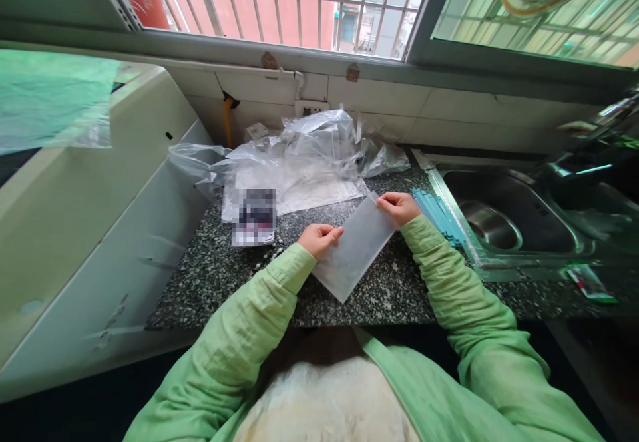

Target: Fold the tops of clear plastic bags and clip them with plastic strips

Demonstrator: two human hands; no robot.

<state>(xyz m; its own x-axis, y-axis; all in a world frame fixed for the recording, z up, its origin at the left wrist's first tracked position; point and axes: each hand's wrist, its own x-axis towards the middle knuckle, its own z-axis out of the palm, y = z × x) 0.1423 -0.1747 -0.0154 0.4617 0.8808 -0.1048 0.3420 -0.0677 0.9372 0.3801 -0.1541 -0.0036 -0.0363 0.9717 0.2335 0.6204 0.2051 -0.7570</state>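
Between my hands is a frosted, see-through plastic bag (pixel 357 249), flat and tilted over the speckled stone counter (pixel 210 275). My left hand (pixel 319 239) pinches its left edge between thumb and fingers. At the upper right corner, my right hand (pixel 399 209) grips it the same way. Just right of my right hand lies a stack of blue-green strips (pixel 439 216), beside the sink. A phone-like object with a blurred-out face (pixel 253 218) rests left of my left hand. Whether the bag has anything inside, I cannot tell; it looks flat.
Crumpled clear plastic bags (pixel 319 142) pile up against the tiled wall. To the right is a steel sink (pixel 509 209), with a small packet (pixel 592 282) by its front edge. A pale appliance side (pixel 130 229) bounds the counter at left. A barred window (pixel 279 2) is ahead.
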